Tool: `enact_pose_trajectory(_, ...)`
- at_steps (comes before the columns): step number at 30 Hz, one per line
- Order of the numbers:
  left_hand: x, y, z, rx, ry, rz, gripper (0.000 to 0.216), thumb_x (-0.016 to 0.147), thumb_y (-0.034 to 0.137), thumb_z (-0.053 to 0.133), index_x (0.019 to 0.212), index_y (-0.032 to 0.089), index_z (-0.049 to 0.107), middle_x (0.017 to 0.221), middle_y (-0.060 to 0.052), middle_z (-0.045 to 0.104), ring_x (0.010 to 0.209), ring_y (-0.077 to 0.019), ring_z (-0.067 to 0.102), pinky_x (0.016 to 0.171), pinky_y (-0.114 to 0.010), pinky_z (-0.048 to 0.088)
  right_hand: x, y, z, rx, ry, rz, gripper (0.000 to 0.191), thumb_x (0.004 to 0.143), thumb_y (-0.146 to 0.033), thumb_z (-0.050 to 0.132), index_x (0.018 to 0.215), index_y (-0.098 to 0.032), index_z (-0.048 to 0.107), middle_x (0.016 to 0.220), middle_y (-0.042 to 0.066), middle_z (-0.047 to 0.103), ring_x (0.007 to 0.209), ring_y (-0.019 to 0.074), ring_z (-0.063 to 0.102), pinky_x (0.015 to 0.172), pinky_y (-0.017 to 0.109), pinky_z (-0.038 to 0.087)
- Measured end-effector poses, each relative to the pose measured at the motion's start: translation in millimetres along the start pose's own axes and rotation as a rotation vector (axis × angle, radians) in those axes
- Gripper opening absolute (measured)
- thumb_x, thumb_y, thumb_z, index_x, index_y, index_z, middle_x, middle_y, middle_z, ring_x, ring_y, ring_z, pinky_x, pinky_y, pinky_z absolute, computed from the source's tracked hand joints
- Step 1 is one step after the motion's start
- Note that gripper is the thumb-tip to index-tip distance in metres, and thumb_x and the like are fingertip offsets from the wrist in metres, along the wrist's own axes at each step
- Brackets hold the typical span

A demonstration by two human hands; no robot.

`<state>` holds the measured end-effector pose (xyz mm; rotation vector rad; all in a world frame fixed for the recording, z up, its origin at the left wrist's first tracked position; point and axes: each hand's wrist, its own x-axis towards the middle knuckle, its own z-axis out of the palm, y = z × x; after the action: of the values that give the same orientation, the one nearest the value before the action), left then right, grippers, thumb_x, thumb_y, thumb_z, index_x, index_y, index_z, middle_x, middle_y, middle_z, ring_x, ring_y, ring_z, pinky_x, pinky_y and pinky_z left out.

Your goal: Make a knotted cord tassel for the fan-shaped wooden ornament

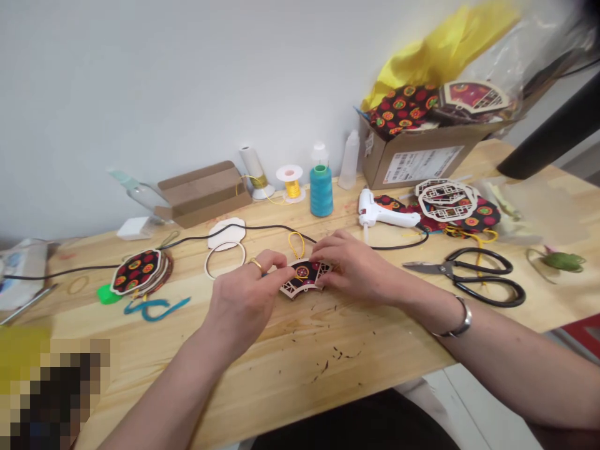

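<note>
Between my two hands is a fan-shaped ornament (301, 275), a pale wooden lattice frame over dark patterned fabric. A yellow cord loop (296, 242) stands up from its top edge. My left hand (248, 297) pinches the ornament's left end between thumb and fingers. At the opposite end my right hand (354, 269) grips the frame, its fingertips on the upper right corner. Black scissors (469, 275) lie to the right of my right hand. A wooden ring (225, 261) and a white scalloped piece (227, 233) rest beyond my left hand.
A white glue gun (387, 214) with a black cord lies behind my right hand. Teal thread (321, 192), a yellow spool (291, 185) and an open carton (201, 194) line the wall. Stacked fabric pieces (138, 270) sit left; a full cardboard box (422, 156) stands right.
</note>
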<state>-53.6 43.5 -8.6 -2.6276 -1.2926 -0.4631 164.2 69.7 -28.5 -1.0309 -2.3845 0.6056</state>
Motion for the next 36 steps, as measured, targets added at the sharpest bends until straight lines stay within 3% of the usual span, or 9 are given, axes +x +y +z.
enact_pose_trajectory(4,-3.4,-2.1,6.0,-0.060,-0.020,0.049,0.034,0.083,0.011,0.041,0.093,0.030,0.068,0.098,0.002,0.070,0.063,-0.0123,0.059,0.049,-0.024,0.033,0.1,1.1,0.4,0.002,0.000,-0.007,0.019,0.077,-0.022,0.067,0.095,-0.018,0.066,0.100,0.007,0.063,0.097,0.0215,0.049,0.085,0.034,0.041)
enact_pose_trajectory(11,-3.5,-0.3,9.5,-0.127,-0.064,0.058,0.035,0.083,0.011,0.042,0.096,0.031,0.068,0.099,0.002,0.071,0.062,-0.0139,0.059,0.050,-0.026,0.031,1.3,1.7,-0.5,-0.023,0.010,-0.010,0.020,0.078,-0.013,0.063,0.097,-0.016,0.066,0.099,0.008,0.063,0.095,0.0215,0.051,0.085,0.035,0.041)
enact_pose_trajectory(23,-2.7,1.7,8.4,0.051,-0.046,0.207,0.036,0.084,0.007,0.035,0.091,0.025,0.066,0.096,-0.001,0.071,0.055,-0.0139,0.056,0.043,-0.027,0.029,1.4,3.4,-0.8,-0.025,0.024,-0.026,0.015,0.080,-0.014,0.059,0.094,-0.014,0.066,0.098,0.008,0.064,0.094,0.0207,0.052,0.086,0.036,0.041)
enact_pose_trajectory(36,-1.6,2.5,7.5,0.085,0.003,0.238,0.033,0.088,0.011,0.035,0.093,0.023,0.065,0.093,-0.002,0.072,0.059,-0.0141,0.060,0.043,-0.026,0.033,1.2,2.5,-0.7,-0.010,0.029,-0.014,0.016,0.080,-0.015,0.060,0.094,-0.014,0.066,0.097,0.009,0.064,0.096,0.0212,0.053,0.086,0.036,0.042)
